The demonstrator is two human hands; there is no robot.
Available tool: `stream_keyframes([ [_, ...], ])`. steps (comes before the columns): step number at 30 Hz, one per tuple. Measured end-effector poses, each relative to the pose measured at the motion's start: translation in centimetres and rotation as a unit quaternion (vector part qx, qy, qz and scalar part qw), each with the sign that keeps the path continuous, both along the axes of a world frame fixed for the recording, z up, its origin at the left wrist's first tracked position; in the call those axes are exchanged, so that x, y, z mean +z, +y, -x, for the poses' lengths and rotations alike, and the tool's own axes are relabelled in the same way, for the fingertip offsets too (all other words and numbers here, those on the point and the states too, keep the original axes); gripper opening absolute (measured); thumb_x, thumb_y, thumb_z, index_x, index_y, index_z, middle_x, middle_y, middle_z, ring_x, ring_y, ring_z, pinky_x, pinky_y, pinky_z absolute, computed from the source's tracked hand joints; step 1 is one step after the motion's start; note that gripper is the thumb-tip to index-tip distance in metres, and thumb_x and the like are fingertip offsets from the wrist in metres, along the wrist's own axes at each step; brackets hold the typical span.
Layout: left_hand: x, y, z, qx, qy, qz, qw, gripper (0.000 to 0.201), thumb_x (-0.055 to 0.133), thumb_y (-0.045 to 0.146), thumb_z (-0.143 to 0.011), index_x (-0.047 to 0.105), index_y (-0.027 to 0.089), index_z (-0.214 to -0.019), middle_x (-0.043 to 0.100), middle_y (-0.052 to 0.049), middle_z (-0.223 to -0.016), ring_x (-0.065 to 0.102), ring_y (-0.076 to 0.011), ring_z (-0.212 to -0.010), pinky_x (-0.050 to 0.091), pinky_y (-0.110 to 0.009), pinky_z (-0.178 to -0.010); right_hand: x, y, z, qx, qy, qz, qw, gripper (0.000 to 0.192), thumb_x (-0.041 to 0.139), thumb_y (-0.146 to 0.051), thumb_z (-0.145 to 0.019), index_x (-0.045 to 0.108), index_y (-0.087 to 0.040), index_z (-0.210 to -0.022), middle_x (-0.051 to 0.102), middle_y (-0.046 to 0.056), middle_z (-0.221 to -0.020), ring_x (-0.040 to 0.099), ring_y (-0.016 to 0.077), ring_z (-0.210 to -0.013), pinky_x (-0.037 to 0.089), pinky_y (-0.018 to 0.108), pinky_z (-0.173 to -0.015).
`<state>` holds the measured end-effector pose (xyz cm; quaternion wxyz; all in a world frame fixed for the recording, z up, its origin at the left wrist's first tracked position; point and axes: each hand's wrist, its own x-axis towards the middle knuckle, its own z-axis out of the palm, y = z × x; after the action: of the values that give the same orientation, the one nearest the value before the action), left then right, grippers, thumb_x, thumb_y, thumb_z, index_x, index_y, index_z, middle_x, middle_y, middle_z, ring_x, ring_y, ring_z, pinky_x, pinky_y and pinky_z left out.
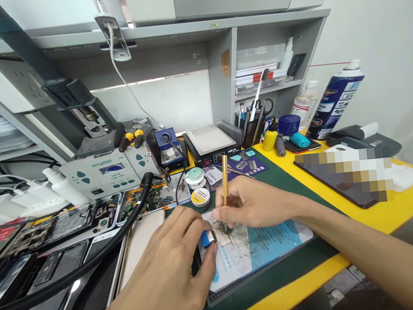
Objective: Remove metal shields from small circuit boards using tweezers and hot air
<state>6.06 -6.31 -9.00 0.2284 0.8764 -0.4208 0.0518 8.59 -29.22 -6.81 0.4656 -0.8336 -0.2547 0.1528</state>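
My right hand (pixel 249 202) grips a gold-coloured pen-shaped tool (pixel 225 180) upright, its tip down on a small metal part (pixel 223 237) lying on a blue and white work mat (pixel 259 250). My left hand (pixel 170 275) pinches a small blue and silver piece (pixel 207 237) between thumb and forefinger, right beside that part on the mat's left end. Both hands meet over the mat, near the front edge of the green bench pad (pixel 285 181).
Opened phones and circuit boards (pixel 88 215) lie at the left under a black hose (pixel 93 263). A soldering station (pixel 100 172), heating plate (pixel 210 142), solder wire reels (pixel 198 185), tool cup (pixel 253 126), spray can (pixel 336 98) and dark tablet (pixel 340 181) stand behind and right.
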Motion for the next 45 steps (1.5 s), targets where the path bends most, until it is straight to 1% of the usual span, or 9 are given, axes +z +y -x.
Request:
stream_keyframes([
  [7,-0.1,0.1,0.2,-0.002,0.002,0.001,1.000,0.012,0.051,0.020,-0.095,0.056,0.021,-0.106,0.056,-0.006,-0.102,0.051,-0.0258,-0.097,0.045,-0.045,-0.081,0.1,0.0,0.0,-0.004,0.004,0.006,1.000,0.018,0.062,-0.030,-0.092,0.061,-0.016,-0.081,0.065,0.000,-0.066,0.056,0.0138,-0.058,0.034,0.024,-0.051],
  [14,-0.1,0.1,0.2,-0.001,-0.005,0.002,1.000,0.011,0.051,0.021,-0.096,0.056,0.020,-0.105,0.056,-0.007,-0.102,0.051,-0.0261,-0.097,0.045,-0.045,-0.081,0.3,-0.2,-0.1,0.007,0.005,0.006,1.000,0.021,0.060,-0.030,-0.094,0.059,-0.017,-0.078,0.065,-0.001,-0.065,0.055,0.0127,-0.057,0.040,0.023,-0.052],
  [19,-0.2,0.0,0.1,0.001,-0.005,0.000,1.000,0.010,0.050,0.021,-0.096,0.056,0.020,-0.105,0.056,-0.007,-0.102,0.051,-0.0259,-0.097,0.045,-0.045,-0.080,0.4,-0.3,-0.1,0.004,0.006,0.017,1.000,0.022,0.059,-0.030,-0.094,0.058,-0.017,-0.077,0.064,-0.001,-0.065,0.053,0.0126,-0.056,0.039,0.024,-0.053],
  [24,-0.1,0.0,0.0,-0.001,-0.004,-0.001,1.000,0.010,0.050,0.020,-0.096,0.056,0.020,-0.105,0.055,-0.007,-0.102,0.051,-0.0257,-0.096,0.044,-0.045,-0.080,0.4,-0.4,0.0,0.005,-0.001,0.026,1.000,0.023,0.058,-0.031,-0.095,0.057,-0.017,-0.077,0.064,-0.001,-0.066,0.055,0.0134,-0.059,0.037,0.025,-0.054],
  [30,-0.2,0.1,0.1,-0.002,-0.004,-0.002,1.000,0.011,0.050,0.021,-0.096,0.056,0.019,-0.106,0.055,-0.007,-0.103,0.050,-0.0256,-0.097,0.044,-0.045,-0.080,0.5,-0.4,-0.1,-0.001,0.000,0.041,0.999,0.024,0.057,-0.031,-0.095,0.055,-0.018,-0.075,0.062,-0.002,-0.065,0.052,0.0128,-0.058,0.037,0.025,-0.054],
  [33,-0.1,0.1,0.1,-0.001,-0.003,-0.001,1.000,0.011,0.050,0.021,-0.096,0.056,0.019,-0.106,0.055,-0.007,-0.103,0.050,-0.0258,-0.097,0.044,-0.045,-0.081,0.7,-0.5,-0.2,0.002,0.014,0.022,1.000,0.017,0.059,-0.027,-0.094,0.056,-0.017,-0.080,0.062,-0.002,-0.068,0.054,0.0125,-0.060,0.039,0.024,-0.055],
  [37,-0.1,0.1,0.1,0.000,-0.002,-0.003,1.000,0.012,0.050,0.021,-0.096,0.056,0.020,-0.107,0.055,-0.007,-0.104,0.051,-0.0260,-0.098,0.044,-0.044,-0.081,1.3,-0.8,-0.2,0.030,0.053,-0.017,0.998,0.006,0.061,-0.015,-0.089,0.058,-0.016,-0.084,0.060,-0.003,-0.073,0.055,0.0111,-0.064,0.042,0.022,-0.057],
  [40,-0.1,0.1,0.1,0.005,-0.007,-0.002,1.000,0.012,0.050,0.022,-0.096,0.056,0.021,-0.107,0.056,-0.007,-0.103,0.052,-0.0263,-0.098,0.044,-0.044,-0.082,1.5,-1.0,-0.2,0.038,0.073,-0.025,0.996,0.006,0.062,-0.012,-0.089,0.058,-0.016,-0.085,0.059,-0.003,-0.073,0.053,0.0103,-0.063,0.042,0.021,-0.057],
  [45,-0.3,0.2,0.0,-0.001,-0.018,-0.004,1.000,0.011,0.051,0.023,-0.096,0.055,0.022,-0.106,0.056,-0.006,-0.104,0.052,-0.0259,-0.097,0.045,-0.042,-0.081,1.1,-1.0,-0.4,0.047,0.056,-0.039,0.997,0.009,0.063,-0.010,-0.087,0.059,-0.015,-0.081,0.057,-0.004,-0.071,0.051,0.0082,-0.062,0.041,0.019,-0.057],
])
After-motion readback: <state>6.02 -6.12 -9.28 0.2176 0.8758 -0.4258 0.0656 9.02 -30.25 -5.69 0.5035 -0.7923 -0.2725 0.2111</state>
